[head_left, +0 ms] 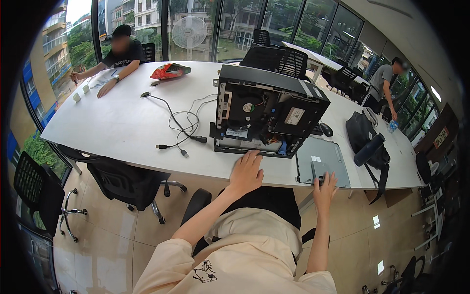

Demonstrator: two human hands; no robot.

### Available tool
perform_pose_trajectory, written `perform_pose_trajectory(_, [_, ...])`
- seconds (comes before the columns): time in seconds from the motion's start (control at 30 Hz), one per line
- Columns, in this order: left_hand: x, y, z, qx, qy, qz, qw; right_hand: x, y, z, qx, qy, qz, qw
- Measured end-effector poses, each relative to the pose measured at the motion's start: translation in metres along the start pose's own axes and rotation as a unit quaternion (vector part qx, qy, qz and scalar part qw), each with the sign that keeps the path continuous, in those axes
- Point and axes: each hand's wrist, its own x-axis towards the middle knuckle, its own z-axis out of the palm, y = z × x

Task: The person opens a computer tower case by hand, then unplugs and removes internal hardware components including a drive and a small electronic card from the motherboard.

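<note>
A black desktop computer case (269, 112) stands on the table with its side off, showing the drives, cables and metal frame inside. My left hand (246, 172) rests at the table's near edge, its fingers stretched toward the lower front rim of the case and holding nothing. To the right of the case lies a flat grey side panel (333, 153). On this panel sits a small grey metal piece (320, 169). My right hand (325, 192) is open over the panel's near edge, fingertips spread at that piece.
Black cables (185, 128) lie left of the case, near a red packet (169, 71). A mouse (326, 129), black bag (367, 134) and dark bottle (369, 150) are at the right. One person (122, 56) sits at the far left; another (384, 81) stands far right.
</note>
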Motion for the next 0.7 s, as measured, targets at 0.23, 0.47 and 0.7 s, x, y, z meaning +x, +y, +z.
perform_pose_trajectory(0.23, [-0.002,-0.001,0.002,0.007,-0.002,0.011,1.000,0.016,-0.174,-0.068,0.180,0.124,-0.283,0.934])
perform_pose_trajectory(0.47, [-0.002,0.001,-0.001,-0.004,0.012,0.016,1.000,0.068,-0.262,-0.066,0.037,0.119,-0.368,0.921])
perform_pose_trajectory(0.7, [-0.004,-0.002,0.002,0.010,-0.002,0.007,1.000,0.093,-0.277,-0.057,-0.115,0.076,-0.368,0.919])
